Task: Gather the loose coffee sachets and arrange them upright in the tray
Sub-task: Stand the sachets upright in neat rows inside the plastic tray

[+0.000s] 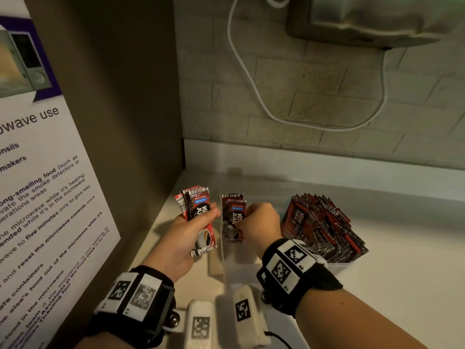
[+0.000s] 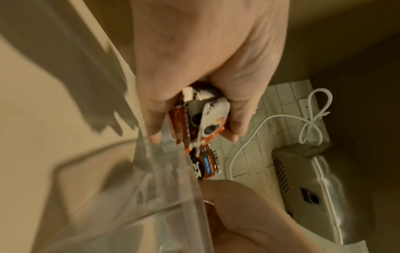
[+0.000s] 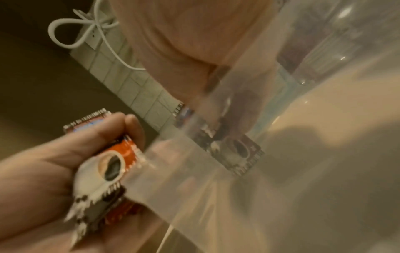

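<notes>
1. While the clear tray holds a packed row at its right, its left end stands nearly bare.
2. Left hand, left of the tray, clamps a light, slippery bundle mid-length.
3. Right hand pinches two thin, bendable sachets upright inside the tray.

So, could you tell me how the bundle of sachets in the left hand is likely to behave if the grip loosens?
The bundle of sachets already fans out above the left hand, so the sachets would probably slide apart. Their glossy wrappers look slippery. They seem thin and light, so set down singly they would likely flop rather than stand.
</notes>
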{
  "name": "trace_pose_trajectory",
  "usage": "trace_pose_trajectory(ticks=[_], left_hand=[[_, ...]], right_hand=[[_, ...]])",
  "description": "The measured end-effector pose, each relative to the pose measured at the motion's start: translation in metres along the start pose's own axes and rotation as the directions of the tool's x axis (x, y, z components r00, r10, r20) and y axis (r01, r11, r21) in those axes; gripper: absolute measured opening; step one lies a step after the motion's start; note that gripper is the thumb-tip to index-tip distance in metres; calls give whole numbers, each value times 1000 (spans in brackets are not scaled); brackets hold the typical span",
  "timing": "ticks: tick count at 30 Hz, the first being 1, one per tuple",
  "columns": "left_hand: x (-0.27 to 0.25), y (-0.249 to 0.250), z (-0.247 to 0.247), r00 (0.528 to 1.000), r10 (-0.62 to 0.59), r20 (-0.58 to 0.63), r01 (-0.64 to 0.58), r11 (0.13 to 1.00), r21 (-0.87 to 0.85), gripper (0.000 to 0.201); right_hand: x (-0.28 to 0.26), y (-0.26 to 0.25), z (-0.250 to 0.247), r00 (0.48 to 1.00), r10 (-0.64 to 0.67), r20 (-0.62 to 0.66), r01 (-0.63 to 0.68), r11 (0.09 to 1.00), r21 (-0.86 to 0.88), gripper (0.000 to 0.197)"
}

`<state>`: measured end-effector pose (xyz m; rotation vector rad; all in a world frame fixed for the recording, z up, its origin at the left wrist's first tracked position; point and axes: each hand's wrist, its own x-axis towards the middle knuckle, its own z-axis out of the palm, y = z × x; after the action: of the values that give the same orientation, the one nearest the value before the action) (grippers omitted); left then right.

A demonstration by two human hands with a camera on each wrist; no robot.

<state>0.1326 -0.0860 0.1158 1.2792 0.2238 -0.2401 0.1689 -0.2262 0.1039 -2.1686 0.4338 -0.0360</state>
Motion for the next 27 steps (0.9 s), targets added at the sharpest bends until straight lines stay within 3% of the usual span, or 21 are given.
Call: trace_pose_trajectory(ticks=[9,15,20,25,27], left_hand=[[-11,3,5,990,-14,143,24,998,-66,15],[-11,1,6,989,-12,150,23,997,-74,26],[-11,3,6,988,-5,154,16,997,-75,30],[-11,7,12,986,5,164,8,997,-75,12],[-11,7,12,988,2,156,10,997,-77,14]], right_hand=[[-1,6,4,999,19,-34,-20,999,-25,23],[-1,7,9,998,41,40,-35,989,-141,25],[0,6,13,998,-19,57,29,984,-175,24],[2,6,14,997,-48,61,58,983,-176,23],[2,7,13,997,-40,66,51,984,-172,22]])
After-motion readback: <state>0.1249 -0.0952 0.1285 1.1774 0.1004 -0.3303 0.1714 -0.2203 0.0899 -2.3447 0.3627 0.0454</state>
